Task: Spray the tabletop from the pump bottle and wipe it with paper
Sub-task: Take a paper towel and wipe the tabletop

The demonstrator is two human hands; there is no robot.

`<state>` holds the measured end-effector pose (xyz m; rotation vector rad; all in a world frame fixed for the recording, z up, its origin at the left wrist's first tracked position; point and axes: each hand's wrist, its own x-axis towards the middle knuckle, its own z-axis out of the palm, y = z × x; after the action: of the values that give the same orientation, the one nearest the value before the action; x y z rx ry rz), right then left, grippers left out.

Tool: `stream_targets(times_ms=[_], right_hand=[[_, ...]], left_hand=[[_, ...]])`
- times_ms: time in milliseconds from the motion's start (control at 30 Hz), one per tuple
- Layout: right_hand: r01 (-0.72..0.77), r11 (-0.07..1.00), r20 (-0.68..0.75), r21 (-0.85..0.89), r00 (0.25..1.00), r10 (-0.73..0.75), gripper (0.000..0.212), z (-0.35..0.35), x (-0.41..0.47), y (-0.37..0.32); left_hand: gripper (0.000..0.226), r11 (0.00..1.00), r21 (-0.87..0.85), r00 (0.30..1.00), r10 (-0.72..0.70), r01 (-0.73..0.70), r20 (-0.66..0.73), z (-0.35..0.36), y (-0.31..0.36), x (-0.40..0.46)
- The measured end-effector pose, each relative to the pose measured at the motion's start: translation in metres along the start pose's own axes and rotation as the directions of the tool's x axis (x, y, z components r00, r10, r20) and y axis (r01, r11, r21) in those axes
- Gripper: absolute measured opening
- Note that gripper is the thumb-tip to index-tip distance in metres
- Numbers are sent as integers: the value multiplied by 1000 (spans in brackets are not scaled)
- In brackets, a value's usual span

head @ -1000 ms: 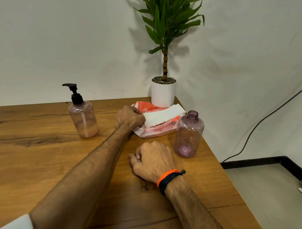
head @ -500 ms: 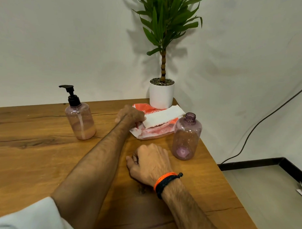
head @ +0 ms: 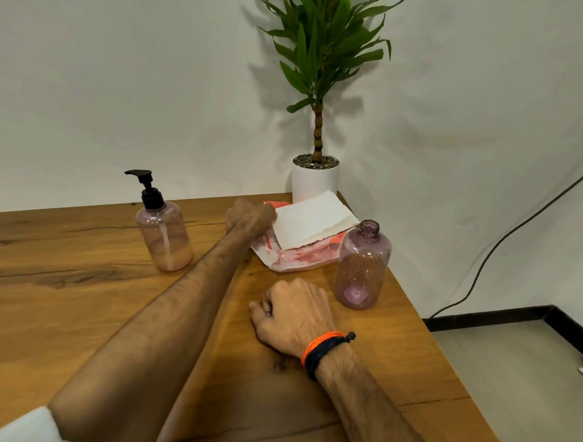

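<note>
The paper sheet (head: 311, 224) has been lifted higher off the orange packet (head: 295, 259) by the left hand (head: 249, 216), its grip closed on the sheet's edge. The right hand (head: 295, 315) is rested as a loose fist on the counter (head: 66, 295). Two bottles are counted: one pump bottle (head: 162, 231) left, one uncapped bottle (head: 363, 268) near the right edge. Open room is seen left.

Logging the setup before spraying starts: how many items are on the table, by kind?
Bottles: 2, the pump bottle and an open bottle without a cap
Paper sheets: 1
Plastic wrappers: 1
Potted plants: 1
Total: 5

Left hand (head: 250, 216) hides its fingertips and the paper's (head: 313, 224) near edge
</note>
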<state>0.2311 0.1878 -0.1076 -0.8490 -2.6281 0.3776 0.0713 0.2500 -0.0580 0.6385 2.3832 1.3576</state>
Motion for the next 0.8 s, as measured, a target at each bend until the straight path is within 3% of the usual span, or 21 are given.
stream_targets(times_ms=[233, 367, 500, 633, 733, 800], right_hand=[[-28, 1000, -17, 4, 999, 28, 42, 0, 0, -1], [-39, 999, -26, 0, 999, 39, 44, 0, -1, -2], [-58, 998, -49, -5, 997, 57, 43, 2, -1, -3], [-154, 965, -43, 212, 985, 166, 32, -2, -4, -9], [-241, 833, 37, 497, 966, 257, 15, -3, -4, -20], [-307, 547, 159, 779, 940, 300, 19, -3, -4, -32]], left_hand=[[22, 933, -338, 992, 122, -126, -32, -27, 3, -23], [26, 872, -487, 999, 35, -47, -32, -45, 0, -42], [12, 811, -581, 997, -20, 63, 80, -59, -18, -59], [13, 756, -627, 979, -96, 189, 180, -79, -36, -81], [20, 718, -664, 976, -111, 209, 188, -95, -46, -96], [29, 706, -676, 976, -110, 211, 190, -105, -54, -105]])
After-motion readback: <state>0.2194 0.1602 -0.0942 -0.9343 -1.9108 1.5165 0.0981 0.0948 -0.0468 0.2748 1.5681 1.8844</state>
